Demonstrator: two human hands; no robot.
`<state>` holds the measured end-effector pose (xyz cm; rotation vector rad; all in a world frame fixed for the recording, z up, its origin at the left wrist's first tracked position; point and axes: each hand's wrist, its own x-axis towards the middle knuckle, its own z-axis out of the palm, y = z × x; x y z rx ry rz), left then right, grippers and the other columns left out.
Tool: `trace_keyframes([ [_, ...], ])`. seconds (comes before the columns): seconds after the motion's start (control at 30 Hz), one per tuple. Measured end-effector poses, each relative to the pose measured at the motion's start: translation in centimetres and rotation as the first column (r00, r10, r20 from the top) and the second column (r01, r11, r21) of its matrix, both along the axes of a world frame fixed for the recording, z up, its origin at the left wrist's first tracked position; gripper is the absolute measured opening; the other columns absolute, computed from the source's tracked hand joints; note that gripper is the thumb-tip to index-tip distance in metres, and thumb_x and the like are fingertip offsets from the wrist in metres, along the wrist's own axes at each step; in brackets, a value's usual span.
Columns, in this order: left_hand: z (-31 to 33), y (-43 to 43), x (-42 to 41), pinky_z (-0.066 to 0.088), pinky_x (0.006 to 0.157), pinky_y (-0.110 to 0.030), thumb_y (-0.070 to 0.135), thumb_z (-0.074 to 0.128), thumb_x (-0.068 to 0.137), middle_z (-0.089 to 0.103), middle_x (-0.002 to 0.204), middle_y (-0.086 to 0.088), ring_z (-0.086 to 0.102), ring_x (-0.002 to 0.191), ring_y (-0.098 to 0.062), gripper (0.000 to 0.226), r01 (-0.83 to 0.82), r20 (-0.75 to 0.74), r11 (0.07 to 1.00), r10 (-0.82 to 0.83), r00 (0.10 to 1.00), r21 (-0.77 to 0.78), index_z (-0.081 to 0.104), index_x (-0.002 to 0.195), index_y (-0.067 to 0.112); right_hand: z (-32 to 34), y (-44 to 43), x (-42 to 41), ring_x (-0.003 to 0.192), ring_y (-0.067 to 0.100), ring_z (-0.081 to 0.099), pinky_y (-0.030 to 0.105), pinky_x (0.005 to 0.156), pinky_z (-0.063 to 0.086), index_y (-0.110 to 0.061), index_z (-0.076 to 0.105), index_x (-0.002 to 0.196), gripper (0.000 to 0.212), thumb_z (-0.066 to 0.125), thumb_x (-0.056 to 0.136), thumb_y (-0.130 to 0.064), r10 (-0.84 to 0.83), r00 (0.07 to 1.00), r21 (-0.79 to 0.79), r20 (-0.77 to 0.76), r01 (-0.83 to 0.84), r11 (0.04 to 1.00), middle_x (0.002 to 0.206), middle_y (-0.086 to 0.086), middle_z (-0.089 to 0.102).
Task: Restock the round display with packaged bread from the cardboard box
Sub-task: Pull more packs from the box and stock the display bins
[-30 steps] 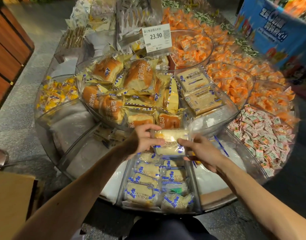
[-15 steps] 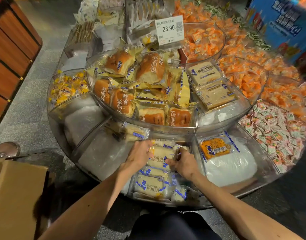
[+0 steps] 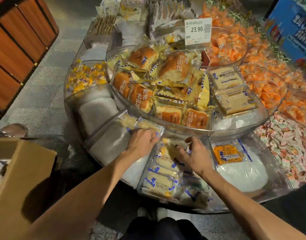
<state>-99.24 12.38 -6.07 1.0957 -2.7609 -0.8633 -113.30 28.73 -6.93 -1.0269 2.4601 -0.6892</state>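
The cardboard box [image 3: 19, 170] stands open on the floor at the left, just beside the round display [image 3: 71, 108]. Something pale shows inside it, too blurred to name, so it seems not yet empty.

In the outer ring, the compartment left of the near one holds mostly white padding [image 3: 110, 144], with one long pack [image 3: 143, 124] lying at its far edge.

The left hand [image 3: 142, 142] is at the far left corner of the near compartment, its fingers bent down onto the left end of a bread pack [image 3: 167, 147]. It appears to grasp this end, though the picture is soft there. The right hand [image 3: 193, 156] closes thumb and fingers on the right end of the same pack. So the pack is low in the compartment, at its far edge, between the two hands, and I judge it is being set into its place.

Toward the near edge of this compartment lie the stocked packs [image 3: 159, 184], in rows and touching each other. This section looks almost full.

To the right, one orange-topped pack [image 3: 228, 153] lies alone on white padding, so this compartment probably waits for stock. The centre bowl with the brown loaves [image 3: 166, 94] looks well filled.
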Motion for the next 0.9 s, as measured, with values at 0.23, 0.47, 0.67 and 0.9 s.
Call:
trace_keyframes([
  [0.23,6.6,-6.1,14.3,0.046,0.064,-0.028,0.038,0.064,0.093,0.067,0.076,0.0,0.065,0.072,-0.017,0.027,-0.472,-0.18,0.881,0.461,0.869,-0.021,0.066,0.082,0.014,4.5,-12.1,10.7,0.079,0.023,0.064,0.034,0.071,0.047,-0.017,0.065,0.093,0.007,0.065,0.09,-0.024,0.505,0.863,-0.221,-0.009,-0.494,0.841,0.087,0.001,0.069],
  [0.47,1.9,-5.9,37.7,0.049,0.08,-0.03,0.025,0.067,0.092,0.071,0.095,-0.003,0.066,0.093,-0.021,0.007,-0.917,0.004,0.388,0.921,0.39,0.096,0.07,0.094,0.02,3.7,-23.1,30.4,0.075,0.027,0.065,0.033,0.066,0.046,-0.017,0.064,0.081,0.016,0.055,0.09,-0.026,0.837,0.544,-0.196,-0.061,-0.829,0.524,0.079,0.004,0.067],
  [0.67,-7.1,-9.4,54.6,0.049,0.079,-0.028,0.032,0.066,0.094,0.068,0.1,-0.005,0.065,0.098,-0.024,0.017,-0.945,0.145,0.033,0.986,0.084,0.324,0.068,0.104,0.018,-1.4,-32.6,47.7,0.088,0.024,0.062,0.03,0.071,0.041,-0.017,0.059,0.089,0.006,0.057,0.093,-0.02,0.959,0.283,-0.009,-0.009,-0.959,0.283,0.09,0.001,0.064],
  [0.9,-18.9,-18.3,65.1,0.052,0.081,-0.035,0.022,0.063,0.096,0.068,0.1,-0.01,0.063,0.094,-0.025,0.013,-0.871,0.285,-0.147,0.958,-0.009,0.468,0.06,0.102,0.011,-11.7,-42.7,60.2,0.101,0.027,0.061,0.038,0.083,0.049,-0.016,0.059,0.1,0.008,0.057,0.094,-0.021,0.943,0.295,0.298,0.151,-0.924,0.241,0.104,0.006,0.064],
])
